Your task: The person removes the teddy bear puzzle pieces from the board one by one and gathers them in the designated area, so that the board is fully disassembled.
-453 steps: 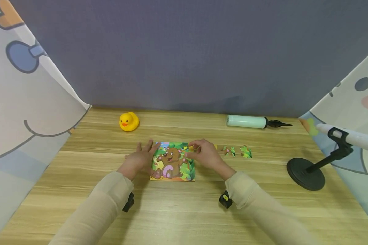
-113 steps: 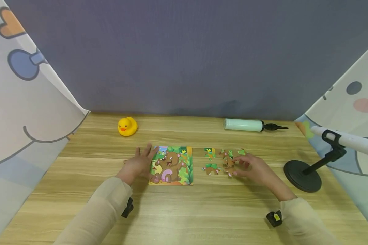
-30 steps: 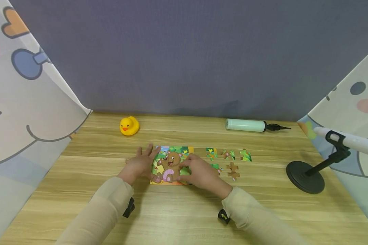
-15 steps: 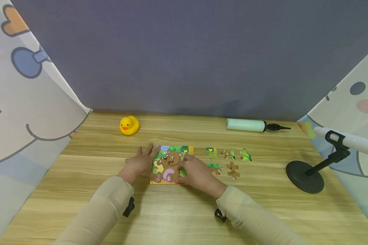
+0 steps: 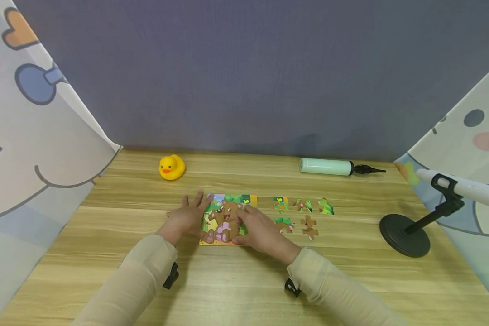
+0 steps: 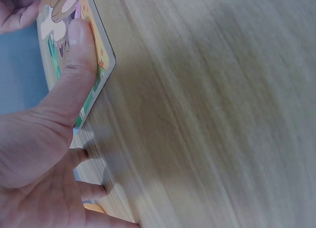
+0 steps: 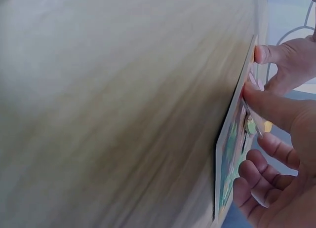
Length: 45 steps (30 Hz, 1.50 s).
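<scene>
A bear jigsaw puzzle board (image 5: 212, 197) lies flat on the wooden table. My left hand (image 5: 184, 220) rests at its left side with spread fingers; in the left wrist view the thumb (image 6: 81, 55) presses on the border while the other fingers reach past the edge. My right hand (image 5: 262, 232) is over the right part of the board. Between its thumb and index finger it pinches a puzzle piece (image 7: 253, 109), which stands tilted up from the board in the right wrist view. The rest of the board's right part is hidden under this hand.
Several loose pieces lie right of the board: a duck piece (image 5: 280, 203), a green leaf piece (image 5: 326, 206) and a brown piece (image 5: 309, 227) among them. Behind stand a rubber duck (image 5: 172, 167) and a mint hand pump (image 5: 326, 166). A black-based stand (image 5: 405, 235) is at far right.
From the loose pieces, where it was a few seconds ago, my right hand has come left onto the board. A piece there now tilts up in its fingers. My left hand stays put.
</scene>
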Tool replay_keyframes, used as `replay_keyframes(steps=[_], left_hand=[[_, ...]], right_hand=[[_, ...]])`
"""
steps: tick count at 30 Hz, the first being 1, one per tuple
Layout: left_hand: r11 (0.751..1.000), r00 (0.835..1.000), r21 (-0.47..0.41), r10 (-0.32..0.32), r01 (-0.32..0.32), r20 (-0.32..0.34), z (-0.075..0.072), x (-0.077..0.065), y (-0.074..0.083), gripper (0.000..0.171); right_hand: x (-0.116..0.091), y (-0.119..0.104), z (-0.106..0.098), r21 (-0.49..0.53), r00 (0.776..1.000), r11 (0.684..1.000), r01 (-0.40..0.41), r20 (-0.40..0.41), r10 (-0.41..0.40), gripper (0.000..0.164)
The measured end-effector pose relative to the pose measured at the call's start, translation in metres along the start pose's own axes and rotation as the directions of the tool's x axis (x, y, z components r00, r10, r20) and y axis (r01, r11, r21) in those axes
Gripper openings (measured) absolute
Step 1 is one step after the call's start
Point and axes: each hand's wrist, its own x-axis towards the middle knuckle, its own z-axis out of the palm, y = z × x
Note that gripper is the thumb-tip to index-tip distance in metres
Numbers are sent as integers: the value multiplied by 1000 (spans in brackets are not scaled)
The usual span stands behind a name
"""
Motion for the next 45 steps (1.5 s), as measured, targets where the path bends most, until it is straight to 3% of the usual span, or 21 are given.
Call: replay_keyframes(steps=[10,25,36,45], left_hand=[[1000,1000,-9,7,-7,3,1,1,0,126],[1000,1000,-11,0,0,-5,-1,0,0,126],[1000,1000,-17,10,-10,-12,0,-1,-1,126],[1000,1000,-13,11,-11,-12,-1,-1,0,126]], right_hand=[[4,7,-4,-79,1000,997,21,14,-20,42],[9,20,-12,-17,995,996,83,64,-82,41],[-15,52,-40,76,994,992,105,2,-105,43],[-41,83,-53,-7,996,997,83,-30,-83,46]])
